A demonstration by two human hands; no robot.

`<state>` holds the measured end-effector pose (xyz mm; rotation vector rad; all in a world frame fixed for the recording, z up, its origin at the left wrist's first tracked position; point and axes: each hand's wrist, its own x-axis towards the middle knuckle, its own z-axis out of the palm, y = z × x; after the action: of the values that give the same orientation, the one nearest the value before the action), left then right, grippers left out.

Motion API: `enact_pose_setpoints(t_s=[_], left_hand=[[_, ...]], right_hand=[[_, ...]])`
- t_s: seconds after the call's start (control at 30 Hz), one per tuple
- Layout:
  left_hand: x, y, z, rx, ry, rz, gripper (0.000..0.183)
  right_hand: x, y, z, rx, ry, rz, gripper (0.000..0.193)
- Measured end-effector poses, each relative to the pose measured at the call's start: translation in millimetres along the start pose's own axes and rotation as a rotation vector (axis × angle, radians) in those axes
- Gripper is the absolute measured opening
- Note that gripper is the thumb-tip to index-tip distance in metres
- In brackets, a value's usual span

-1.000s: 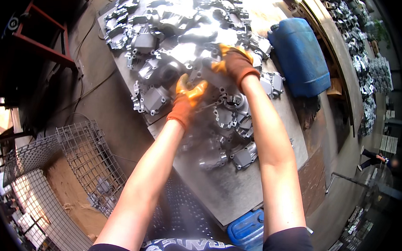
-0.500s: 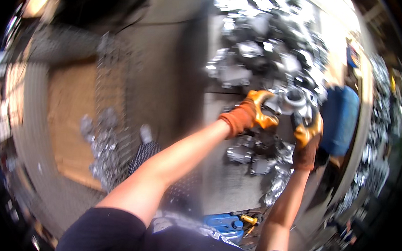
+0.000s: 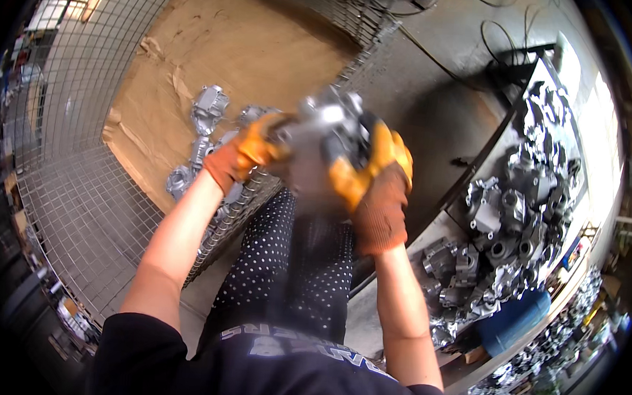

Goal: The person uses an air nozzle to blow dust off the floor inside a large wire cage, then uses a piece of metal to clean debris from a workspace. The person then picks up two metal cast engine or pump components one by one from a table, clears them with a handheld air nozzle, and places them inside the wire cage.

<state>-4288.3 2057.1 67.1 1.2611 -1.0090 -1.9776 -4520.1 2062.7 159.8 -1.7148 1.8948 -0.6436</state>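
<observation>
A grey cast-metal housing (image 3: 318, 136), blurred by motion, is held up in front of my body. My left hand (image 3: 252, 149), in an orange glove, is closed on its left side. On the other side my right hand (image 3: 372, 179), gloved in orange with dark fingertips, grips it with fingers wrapped around. Below and left of the casting lies a wire mesh basket (image 3: 69, 157) lined with brown paper (image 3: 224, 36). Inside, a few similar castings (image 3: 210, 109) rest near its right side, partly hidden by my left arm.
At the right a workbench (image 3: 490, 128) carries a heap of metal castings (image 3: 523, 185). A blue plastic container (image 3: 514, 322) stands by the bench's near right side. Cables (image 3: 440, 60) run over the floor beyond the basket. More castings (image 3: 564, 336) pile up at the far right.
My view and both hands have swung left from the bench to the basket. Both hands, apart among the castings before, now hold one casting between them.
</observation>
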Motion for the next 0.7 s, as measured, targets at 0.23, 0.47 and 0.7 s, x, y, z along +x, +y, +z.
enact_pose_setpoints(t_s=[0.23,0.47,0.7], left_hand=[[23.2,-65.1,-140.8,-0.569,0.224,0.038,0.054],[101.5,-176.9,-235.7,-0.67,0.481,-0.092,0.048],[190.5,-297.1,-314.0,-0.62,0.533,-0.216,0.039]], right_hand=[[101.2,9.1,180.2,0.237,0.053,0.012,0.027],[97.5,47.3,228.4,-0.464,-0.237,-0.386,0.02],[98.1,57.1,233.5,-0.534,-0.251,-0.438,0.023]])
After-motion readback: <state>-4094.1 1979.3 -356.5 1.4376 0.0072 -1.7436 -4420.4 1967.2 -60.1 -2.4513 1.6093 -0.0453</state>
